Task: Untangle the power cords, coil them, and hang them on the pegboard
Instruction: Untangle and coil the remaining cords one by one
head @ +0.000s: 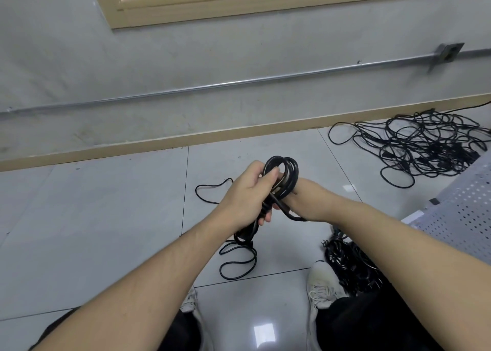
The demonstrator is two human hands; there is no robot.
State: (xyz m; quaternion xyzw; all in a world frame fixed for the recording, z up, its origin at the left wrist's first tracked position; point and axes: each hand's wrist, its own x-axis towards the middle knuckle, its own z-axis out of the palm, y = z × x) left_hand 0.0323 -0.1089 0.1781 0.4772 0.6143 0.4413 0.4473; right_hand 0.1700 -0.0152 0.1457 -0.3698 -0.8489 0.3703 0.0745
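A black power cord coil (288, 175) stands up between my two hands above the tiled floor. My left hand (247, 191) grips the coil's loops from the left, fingers curled round them. My right hand (300, 199) is mostly hidden behind the coil and holds the cord from the right. The cord's loose tail (236, 260) hangs from my left hand and trails in loops on the floor. A tangled pile of black cords (422, 143) lies by the wall at the right. A white perforated pegboard (462, 212) lies at the right edge.
Another bundle of black cords (350, 265) sits on the floor beside my right shoe (322, 284). My left shoe (190, 301) is near the bottom centre. A grey wall with a metal conduit (212, 87) and a beige skirting board runs across the back.
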